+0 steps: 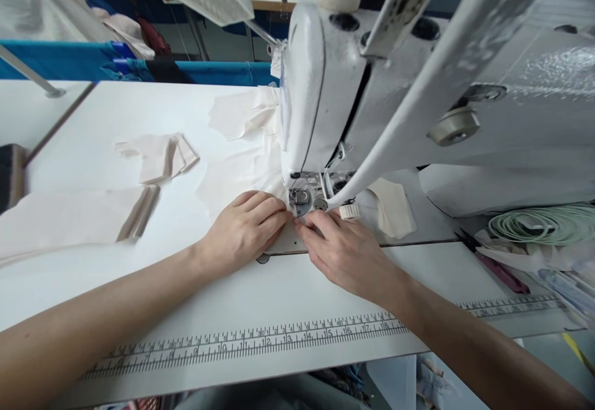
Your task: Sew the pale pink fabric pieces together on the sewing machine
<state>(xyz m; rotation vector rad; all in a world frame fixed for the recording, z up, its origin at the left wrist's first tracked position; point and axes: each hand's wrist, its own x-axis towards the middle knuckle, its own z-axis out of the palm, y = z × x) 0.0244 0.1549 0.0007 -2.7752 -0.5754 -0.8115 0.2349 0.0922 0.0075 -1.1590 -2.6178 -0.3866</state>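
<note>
At the needle area of a white sewing machine (307, 100), my two hands meet fingertip to fingertip. My left hand (246, 227) is closed in a pinch at the edge of a thin cream fabric piece (232, 174), which spreads out behind it on the table. Just right of the presser foot (302, 199), my right hand (346, 252) has its fingers curled and thumb and forefinger pressed together at the same edge. The pinched part of the fabric is mostly hidden by the fingers. Another cream fabric piece (393, 208) lies beyond my right hand, under the machine arm.
Folded cream pieces (170, 159) and a longer stack (83, 214) lie at left. A ruler strip (264, 338) runs along the table's front edge. At right are snips (499, 267) and a coil of pale green cord (539, 224). A blue cloth sling (218, 73) hangs behind.
</note>
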